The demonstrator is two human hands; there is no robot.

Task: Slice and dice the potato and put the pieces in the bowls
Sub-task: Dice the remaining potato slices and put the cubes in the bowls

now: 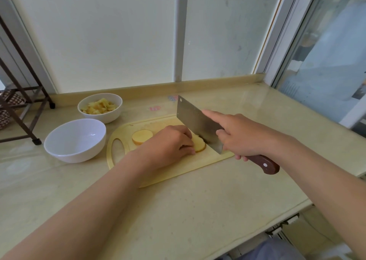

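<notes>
Pale beige stone counter point(198, 200) runs along a frosted window. A yellow plastic cutting board point(178, 169) with a handle hole lies on it. On the board, the left hand point(170, 143) curls its fingers down over some round potato slices point(199, 146) and holds them in place. One more round potato piece point(142, 136) lies near it, on the bowl side. The right hand point(243, 135) wraps around the brown wooden handle of a big steel cleaver point(194, 121), with its pointing finger stretched along the blade. The blade comes down right beside the held slices, close to the left fingers.

Left of the board stand two round white bowls. The far bowl point(108, 115) holds small yellow potato cubes point(101, 105). The near bowl point(59, 153) has nothing in it.

The blade could nick the left fingertips if they poke out toward it. The slices could slide and the cuts come out crooked. The board could slip on the shiny counter.

Two small coloured stickers point(155, 108) sit behind the board, too blurry to read. No name shows on the cleaver.
</notes>
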